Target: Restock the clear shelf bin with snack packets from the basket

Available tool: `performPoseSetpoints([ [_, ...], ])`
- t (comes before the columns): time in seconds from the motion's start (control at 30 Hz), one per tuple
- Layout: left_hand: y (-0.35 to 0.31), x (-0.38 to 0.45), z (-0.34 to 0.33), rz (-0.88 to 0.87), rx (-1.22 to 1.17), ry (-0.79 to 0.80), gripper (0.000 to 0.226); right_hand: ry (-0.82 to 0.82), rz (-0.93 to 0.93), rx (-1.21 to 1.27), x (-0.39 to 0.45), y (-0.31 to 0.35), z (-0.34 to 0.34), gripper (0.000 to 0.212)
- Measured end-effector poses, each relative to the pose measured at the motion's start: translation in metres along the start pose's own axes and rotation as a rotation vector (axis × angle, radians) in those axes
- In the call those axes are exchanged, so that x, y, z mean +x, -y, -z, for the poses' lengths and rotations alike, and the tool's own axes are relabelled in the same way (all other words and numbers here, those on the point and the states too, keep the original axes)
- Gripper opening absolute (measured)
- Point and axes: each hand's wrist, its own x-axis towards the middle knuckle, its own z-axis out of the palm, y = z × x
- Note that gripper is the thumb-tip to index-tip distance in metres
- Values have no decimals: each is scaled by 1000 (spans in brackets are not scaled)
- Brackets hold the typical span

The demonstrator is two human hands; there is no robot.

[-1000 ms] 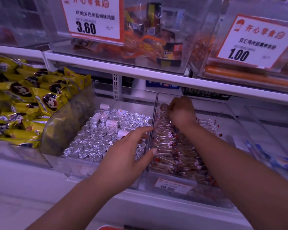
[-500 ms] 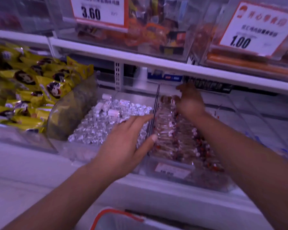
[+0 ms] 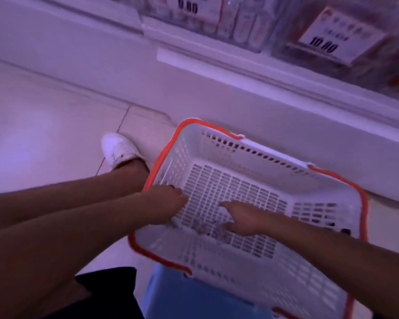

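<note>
White basket point(image 3: 332, 178) on blue stool point(image 3: 194, 298) | few snack packets point(image 3: 207, 226) on its floor, near side | left hand point(image 3: 168, 203) curled there, grip unclear | right hand point(image 3: 242, 218) spread, released | packets likely light, crinkly, slippery; scoop together.

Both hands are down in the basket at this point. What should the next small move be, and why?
Probably close the hands on the last few packets and scoop them together. The basket is nearly bare; only a small blurred cluster lies on its floor. The right hand reaches toward it with fingers spread, and the left hand sits just beside it. Neither hand visibly holds anything yet.
</note>
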Motion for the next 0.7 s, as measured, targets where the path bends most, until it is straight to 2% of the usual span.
performPoseSetpoints([
  [0.13, -19, 33, -26, 29, 3, 29, 41, -30, -226, 137, 53, 4, -72, 56],
  [0.2, -29, 43, -41, 16, 24, 107, 34, -110, -300, 122, 62, 14, -105, 56],
  [0.23, -31, 46, -52, 0, 56, 94, 29, -152, -299, 112, 65, 21, -115, 56],
  [0.3, -27, 45, -64, 29, 65, 104, 18, -214, -249, 141, 73, 33, -124, 55],
  [0.33, -26, 46, -69, 34, 112, 60, 18, -215, -236, 188, 77, 40, -125, 57],
  [0.4, -22, 48, -83, -61, 137, 0, 15, -193, -232, 284, 85, 56, -123, 65],
  [0.43, -20, 52, -85, -72, 112, 74, 20, -171, -210, 291, 88, 65, -121, 65],
  [0.53, -18, 53, -81, 1, 18, 22, 23, -149, -105, 217, 94, 78, -126, 51],
  [0.6, -15, 57, -100, 38, -101, 220, 30, -122, -36, 156, 94, 72, -128, 43],
  [0.67, -10, 61, -106, 68, -262, 259, 34, -61, 41, 177, 93, 63, -124, 38],
  [0.7, -7, 65, -107, 85, -371, 229, 35, -32, 60, 216, 92, 58, -122, 37],
])
